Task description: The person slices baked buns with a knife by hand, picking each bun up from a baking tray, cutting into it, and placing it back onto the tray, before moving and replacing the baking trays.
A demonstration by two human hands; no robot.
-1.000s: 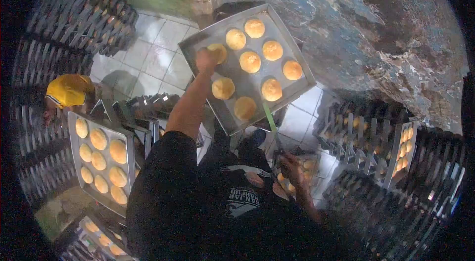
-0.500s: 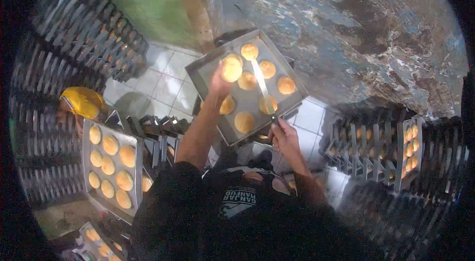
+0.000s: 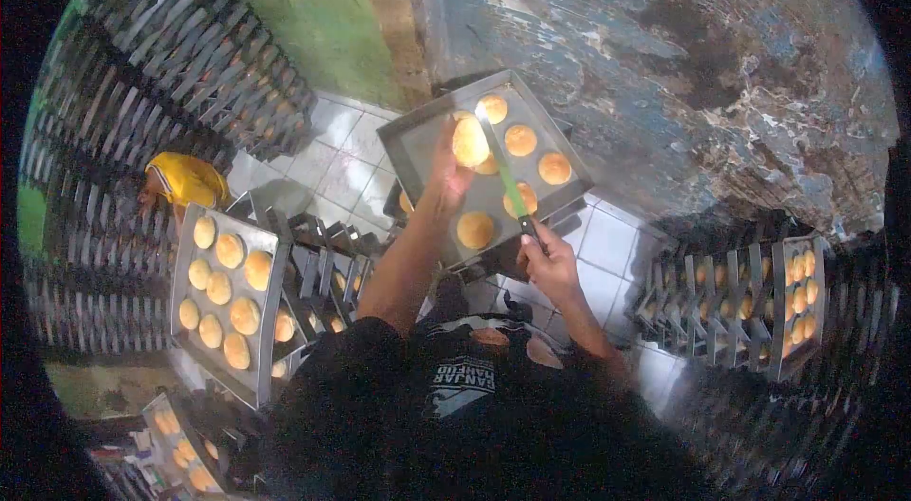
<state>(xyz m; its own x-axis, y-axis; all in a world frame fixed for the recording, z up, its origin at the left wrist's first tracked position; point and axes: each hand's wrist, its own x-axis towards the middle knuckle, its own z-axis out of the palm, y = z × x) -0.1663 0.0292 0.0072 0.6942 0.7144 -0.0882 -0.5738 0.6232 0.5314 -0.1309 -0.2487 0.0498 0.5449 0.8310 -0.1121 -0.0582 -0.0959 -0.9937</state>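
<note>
My left hand [image 3: 450, 171] is wrapped round a round golden bun [image 3: 470, 141], raised over the left part of a square metal tray [image 3: 410, 142]. The handle of a long knife [image 3: 510, 180] is in my right hand [image 3: 552, 264], near the tray's front right edge. Its blade looks partly green and slants up and left, along the right side of the held bun; whether it touches the bun I cannot tell. Several more buns, among them one [image 3: 475, 230] near the front, lie on the tray. My left hand and forearm hide part of it.
Racks with bun trays stand on both sides, one tray [image 3: 178, 297] close at left, another [image 3: 778, 311] at right. A person in a yellow top [image 3: 190, 180] bends at the left rack. Behind the tray is a worn blue wall [image 3: 588, 46].
My left hand has picked a bun up off the tray. My right hand has risen from low at the right, bringing the knife beside this bun. The whole view has shifted.
</note>
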